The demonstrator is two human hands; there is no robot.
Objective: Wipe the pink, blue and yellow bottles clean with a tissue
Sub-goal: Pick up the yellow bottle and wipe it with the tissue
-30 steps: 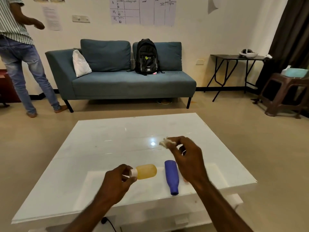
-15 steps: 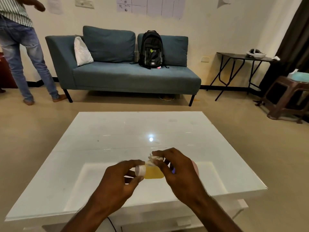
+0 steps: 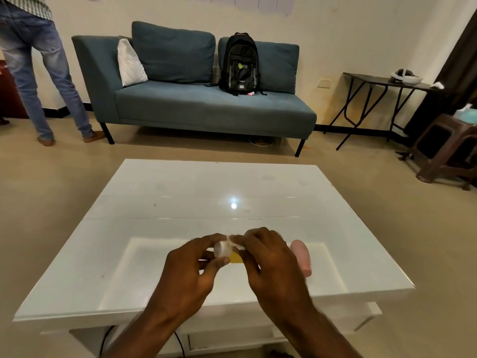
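The yellow bottle (image 3: 236, 257) is now gripped by the left hand (image 3: 189, 273) above the table's (image 3: 154, 202) near edge; the tissue (image 3: 236, 244), pinched by the right hand (image 3: 271, 264), has been brought onto it; wiping is judged begun.

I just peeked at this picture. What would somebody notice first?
First, the two hands at the near edge of the white table: the left hand holds a small yellow bottle by its white cap end, and the right hand presses a white tissue against it. A pink bottle lies just right of them. Behind, a black backpack sits on a blue sofa.
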